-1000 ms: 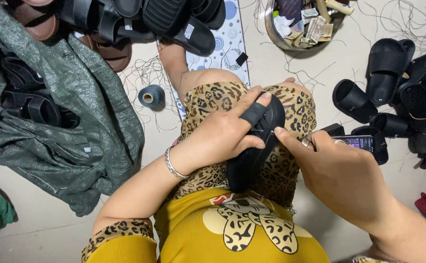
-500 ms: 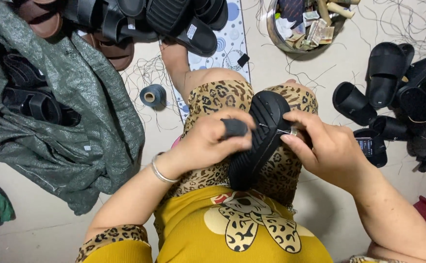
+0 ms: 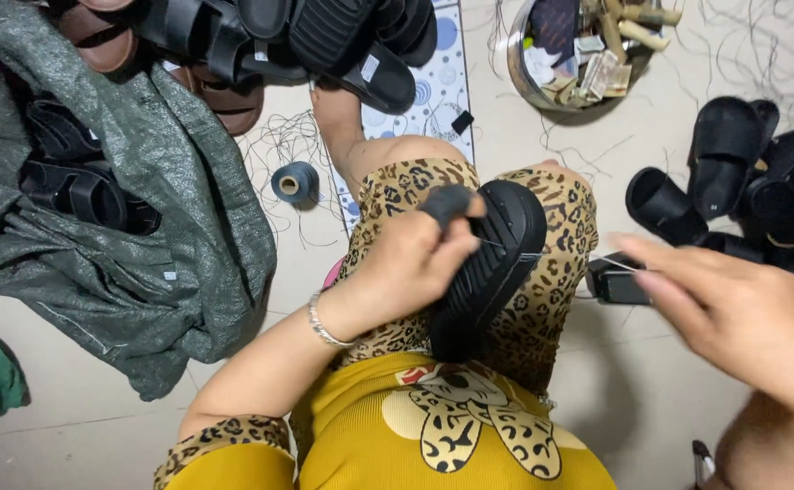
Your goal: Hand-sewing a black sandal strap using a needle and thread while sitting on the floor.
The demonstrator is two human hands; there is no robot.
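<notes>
While the left hand grips a black sandal sole-up over the lap, fingers wrapped around its strap, the right hand sits well right of the sandal, fingertips pinched on a needle with thin thread running back to the sandal. A blue-grey thread spool stands left of the sandal on the floor.

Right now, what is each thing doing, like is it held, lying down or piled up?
Black sandal: held sole-up on the lap.
Left hand: gripping the sandal.
Right hand: raised to the side, pinching a needle.
Thread: stretched taut from the sandal.
Thread spool: standing on the floor.
Metal bowl: full of odds and ends.
Green sack: crumpled, partly covering sandals.
</notes>
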